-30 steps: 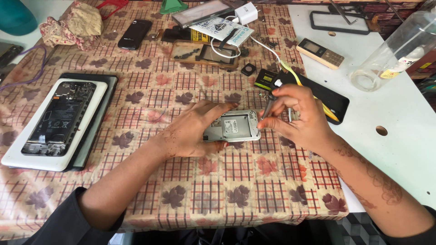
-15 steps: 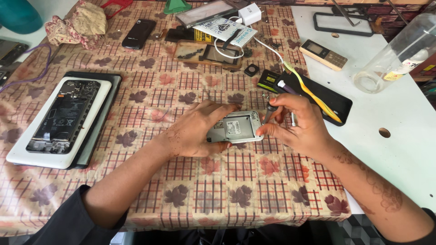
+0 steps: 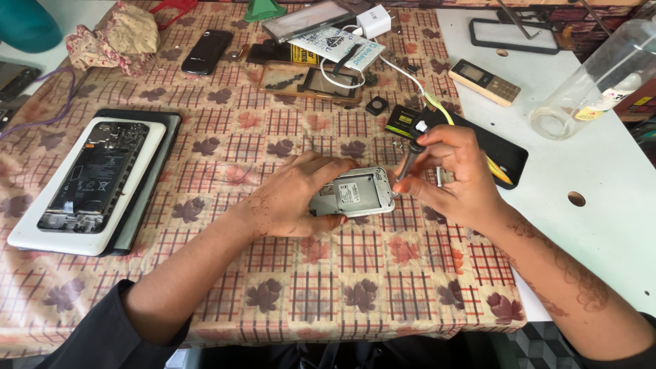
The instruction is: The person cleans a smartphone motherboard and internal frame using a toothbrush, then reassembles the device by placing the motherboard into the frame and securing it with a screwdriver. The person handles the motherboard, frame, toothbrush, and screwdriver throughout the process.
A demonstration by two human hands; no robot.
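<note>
My left hand (image 3: 295, 195) grips a small silver phone body (image 3: 352, 193), back side up with its cover off, on the chequered leaf-pattern tablecloth (image 3: 273, 130). My right hand (image 3: 456, 174) pinches a thin dark screwdriver (image 3: 408, 161), held nearly upright with its tip at the phone's right edge. Both hands meet at the middle of the table.
An opened tablet (image 3: 92, 179) on a white tray lies at the left. Behind are a black phone (image 3: 207, 51), a small tray of parts (image 3: 311, 80), a white charger (image 3: 372, 20), a gold keypad phone (image 3: 486, 81), a black case (image 3: 492, 147) and a clear bottle (image 3: 601, 75).
My right hand has lifted a little and set the screwdriver upright at the phone's right edge. The left hand keeps its hold on the phone.
</note>
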